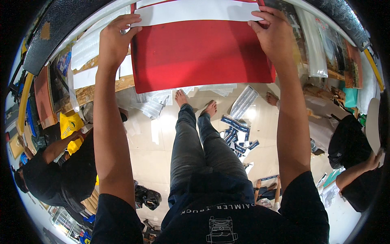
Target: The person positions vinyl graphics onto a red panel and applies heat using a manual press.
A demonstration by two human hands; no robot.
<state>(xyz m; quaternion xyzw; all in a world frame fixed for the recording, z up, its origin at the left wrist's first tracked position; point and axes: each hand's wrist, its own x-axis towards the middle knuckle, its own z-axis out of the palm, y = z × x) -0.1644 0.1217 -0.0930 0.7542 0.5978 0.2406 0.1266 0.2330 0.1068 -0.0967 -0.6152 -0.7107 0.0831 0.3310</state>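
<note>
A red sheet or board [199, 53] lies at the top of the head view on the worktable, with a white strip [195, 13] along its far part. My left hand [118, 36] is at the strip's left end, thumb and fingers pinching it at the edge of the red piece. My right hand [274, 34] holds the right end the same way, fingertips on the white strip and thumb near its lower edge. Both arms reach straight forward from the bottom of the view.
Co-workers in dark clothes stand at left [53, 171] and right [349, 146]; another person [268, 191] is low behind me. Printed strips [239, 138], loose sheets [154, 105] and a black bag [148, 197] lie on the floor. Plastic sheets [315, 49] and yellow bags [69, 126] flank the worktable.
</note>
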